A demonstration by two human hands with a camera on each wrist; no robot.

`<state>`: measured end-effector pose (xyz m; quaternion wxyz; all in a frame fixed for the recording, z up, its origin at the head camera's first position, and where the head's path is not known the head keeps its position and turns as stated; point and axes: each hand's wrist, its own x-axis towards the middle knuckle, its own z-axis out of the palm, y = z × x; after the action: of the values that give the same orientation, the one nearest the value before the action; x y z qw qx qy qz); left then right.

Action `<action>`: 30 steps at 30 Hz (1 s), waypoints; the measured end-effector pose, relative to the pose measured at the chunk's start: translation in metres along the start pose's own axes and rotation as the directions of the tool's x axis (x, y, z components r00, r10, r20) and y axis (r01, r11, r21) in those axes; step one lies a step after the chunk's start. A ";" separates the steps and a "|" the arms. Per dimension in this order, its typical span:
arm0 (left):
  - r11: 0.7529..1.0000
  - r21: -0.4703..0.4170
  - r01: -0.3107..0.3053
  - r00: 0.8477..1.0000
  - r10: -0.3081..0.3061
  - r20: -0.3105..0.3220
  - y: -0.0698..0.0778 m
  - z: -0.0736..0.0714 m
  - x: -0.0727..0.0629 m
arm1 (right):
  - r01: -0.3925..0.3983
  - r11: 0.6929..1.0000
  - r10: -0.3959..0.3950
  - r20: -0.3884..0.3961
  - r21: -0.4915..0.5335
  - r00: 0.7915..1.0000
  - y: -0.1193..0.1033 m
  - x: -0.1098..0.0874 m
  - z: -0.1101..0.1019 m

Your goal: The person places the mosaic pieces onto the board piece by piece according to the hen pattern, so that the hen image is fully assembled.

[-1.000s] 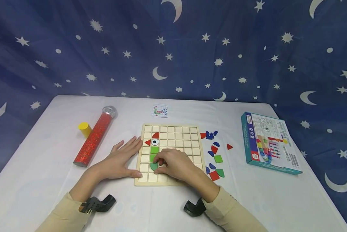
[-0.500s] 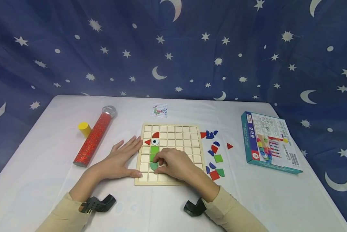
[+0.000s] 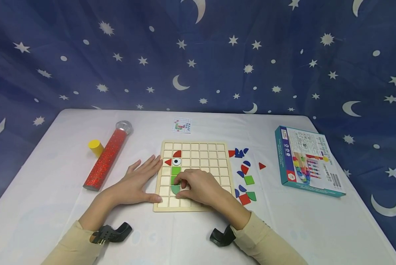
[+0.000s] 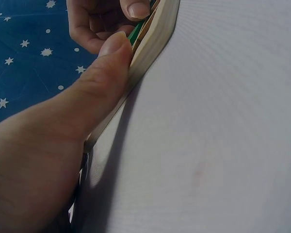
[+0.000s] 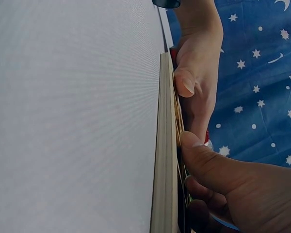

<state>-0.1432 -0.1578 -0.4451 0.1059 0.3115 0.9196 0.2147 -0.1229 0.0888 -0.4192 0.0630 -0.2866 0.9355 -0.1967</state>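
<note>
Your right hand pinches the green curved piece at eight o'clock on the grid board; your fingertips hide part of its outline. Your left hand lies with straight fingers along the board's nine o'clock edge. The card beyond twelve o'clock is too small to read. The left-wrist view cuts off your right hand at the top.

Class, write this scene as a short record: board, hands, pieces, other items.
Board: light wooden grid
Left hand: fingers straight, at the board's left edge
Right hand: curled on the rounded green piece
Loose pieces: red, blue, green; right of the board
Picture card: beyond the board
Left side: red microphone, yellow cylinder
Box: far right
</note>
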 end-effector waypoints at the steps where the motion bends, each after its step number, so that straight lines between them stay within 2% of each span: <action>1: 1.000 0.001 0.000 1.000 0.000 0.000 0.000 0.000 0.000 | -0.002 1.000 0.002 0.002 0.001 1.000 0.000 0.000 0.000; 24: 1.000 -0.001 0.014 1.000 -0.014 0.001 0.002 -0.001 -0.001 | -0.013 1.000 0.013 0.003 0.008 1.000 -0.003 0.000 -0.001; 30: 1.000 0.001 0.008 1.000 -0.008 0.000 0.001 0.000 0.000 | -0.027 1.000 0.027 0.026 -0.014 0.999 -0.006 -0.004 -0.006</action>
<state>-0.1426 -0.1574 -0.4449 0.1068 0.3079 0.9209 0.2140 -0.1175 0.0885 -0.4109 0.0759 -0.2769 0.9397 -0.1859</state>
